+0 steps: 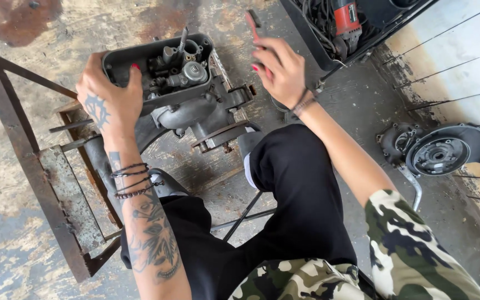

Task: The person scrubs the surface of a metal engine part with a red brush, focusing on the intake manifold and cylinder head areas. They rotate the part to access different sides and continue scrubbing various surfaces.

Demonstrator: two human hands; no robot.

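A grey engine assembly (pixel 195 105) rests on a rusty metal stand (pixel 40 166) in front of my knees. On top of it sits a dark open housing (pixel 134 61) with a carburettor (pixel 184 69) inside. My left hand (pixel 109 94) grips the left rim of that housing, thumb over the edge. To the right of the engine my right hand (pixel 279 69) is closed on a red-handled tool (pixel 252 25), its tip pointing away from me.
A black crate (pixel 312 39) at the top right holds cables and a red power tool (pixel 346 19). An engine cover with a round flywheel (pixel 440 153) lies on the floor at the right. Thin spokes (pixel 445 72) cross the right edge. My black-trousered legs fill the lower centre.
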